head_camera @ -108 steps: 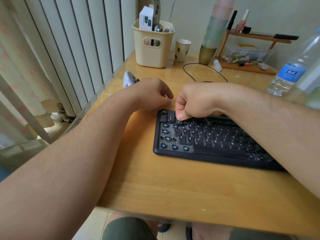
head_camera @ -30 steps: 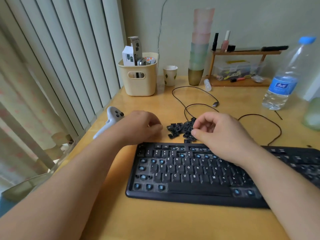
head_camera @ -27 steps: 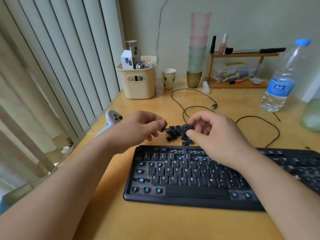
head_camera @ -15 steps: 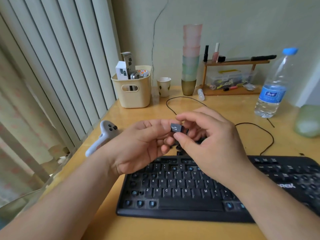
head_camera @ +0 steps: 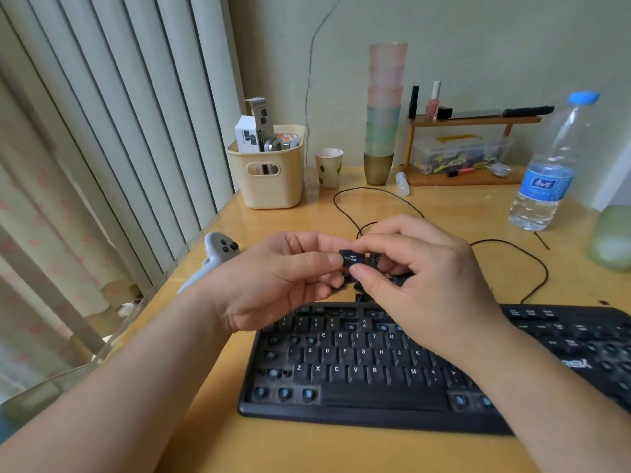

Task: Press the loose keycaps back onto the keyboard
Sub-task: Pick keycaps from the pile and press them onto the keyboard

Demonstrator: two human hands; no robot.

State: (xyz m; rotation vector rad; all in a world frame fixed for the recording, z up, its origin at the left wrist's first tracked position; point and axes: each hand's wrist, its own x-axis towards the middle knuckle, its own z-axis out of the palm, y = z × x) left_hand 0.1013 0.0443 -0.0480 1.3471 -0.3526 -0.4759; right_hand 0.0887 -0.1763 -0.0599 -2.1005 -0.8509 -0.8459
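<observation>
**One keycap between two hands, above the keyboard**

One Tab keycap (head_camera: 351,258) is held in the air over the top row of the keyboard (head_camera: 375,367). The left hand (head_camera: 273,281) pinches its left end with thumb and forefinger, and the right hand (head_camera: 420,274) pinches its right end in the same way; the other fingers (head_camera: 321,288) curl loosely under it. The cap looks very light, stiff and smooth, so it can probably slip or flip easily. I think the best hold is at the two short ends, with the printed face up.

Several open sockets with blue stems show at the left column of the keyboard, and the Tab place seems to be among them. More loose keycaps (head_camera: 392,278) lie on the desk (head_camera: 307,445) just behind the keyboard, partly hidden by the hands. The left desk edge is near, with a white controller (head_camera: 215,254) beside it; a cable (head_camera: 505,254) curves behind.
</observation>
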